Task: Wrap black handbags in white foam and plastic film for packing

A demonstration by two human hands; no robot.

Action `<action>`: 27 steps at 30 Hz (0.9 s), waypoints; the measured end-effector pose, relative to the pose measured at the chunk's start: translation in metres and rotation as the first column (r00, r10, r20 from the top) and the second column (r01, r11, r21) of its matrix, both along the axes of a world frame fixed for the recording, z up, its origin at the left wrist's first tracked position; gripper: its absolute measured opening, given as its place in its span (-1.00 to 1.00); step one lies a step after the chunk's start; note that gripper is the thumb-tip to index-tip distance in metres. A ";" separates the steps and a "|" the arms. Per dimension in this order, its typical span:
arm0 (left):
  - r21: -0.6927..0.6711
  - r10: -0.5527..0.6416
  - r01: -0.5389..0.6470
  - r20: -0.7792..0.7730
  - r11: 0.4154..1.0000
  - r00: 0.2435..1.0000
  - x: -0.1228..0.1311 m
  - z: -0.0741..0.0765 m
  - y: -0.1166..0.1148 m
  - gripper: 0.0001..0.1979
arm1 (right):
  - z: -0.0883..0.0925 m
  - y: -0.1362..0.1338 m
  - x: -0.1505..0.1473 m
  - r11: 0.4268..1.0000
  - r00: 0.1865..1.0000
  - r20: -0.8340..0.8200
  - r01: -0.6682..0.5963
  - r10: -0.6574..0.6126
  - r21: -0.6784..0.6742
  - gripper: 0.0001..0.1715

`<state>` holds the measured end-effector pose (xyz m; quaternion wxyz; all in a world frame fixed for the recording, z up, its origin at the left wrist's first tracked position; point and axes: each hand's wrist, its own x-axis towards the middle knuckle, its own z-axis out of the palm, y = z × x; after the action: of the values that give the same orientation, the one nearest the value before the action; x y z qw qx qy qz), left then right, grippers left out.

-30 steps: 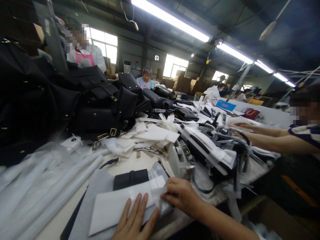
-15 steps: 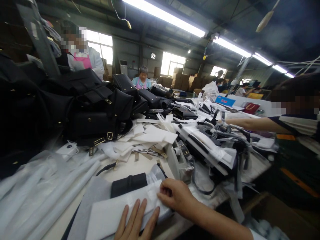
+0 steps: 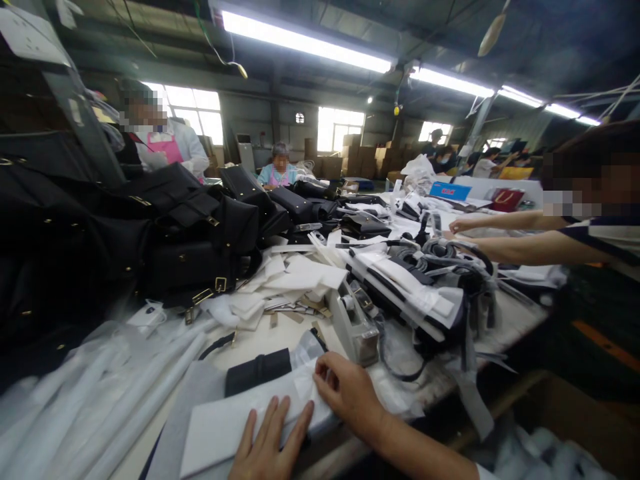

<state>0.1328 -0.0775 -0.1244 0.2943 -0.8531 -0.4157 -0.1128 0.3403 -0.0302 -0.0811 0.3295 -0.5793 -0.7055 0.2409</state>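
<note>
The left hand (image 3: 267,443) lies flat, palm down, on a white foam sheet (image 3: 225,427) at the near edge of the worktable (image 3: 260,340), its fingers straight and slightly spread; the pose looks meant to pin the sheet so it cannot slide or spring open. The right hand (image 3: 347,393) sits just beside it on the sheet's right end, knuckles up and wrist bent inward, with the fingers curled together and the fingertips pressing down on a fold of thin white wrap (image 3: 305,387); whether they pinch anything beneath cannot be told. A black strap piece (image 3: 257,370) pokes out from under the upper edge of the sheet, so the foam appears to be folded over it as padding. A grey tape dispenser (image 3: 353,320) stands just beyond the right hand, within easy reach. To the left, long white foam tubes (image 3: 125,393) lie in a loose bundle along the table, and behind them black bags with brass buckles (image 3: 195,247) are heaped. Cut white foam pieces (image 3: 295,273) litter the middle of the table, with wrapped black-and-white goods (image 3: 415,293) piled to the right. A co-worker's bare forearms (image 3: 515,237) reach over that pile from the right edge of the view.
</note>
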 end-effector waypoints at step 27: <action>-0.090 -0.002 0.011 0.100 0.996 0.995 0.004 0.001 -0.002 -0.23 | 0.007 0.038 0.004 0.980 0.984 0.012 -0.176 0.178 -0.096 -0.47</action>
<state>0.1363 -0.0798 -0.1230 0.2339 -0.8602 -0.4319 -0.1374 0.3446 0.0078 -0.0744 0.2716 -0.5317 -0.7455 0.2964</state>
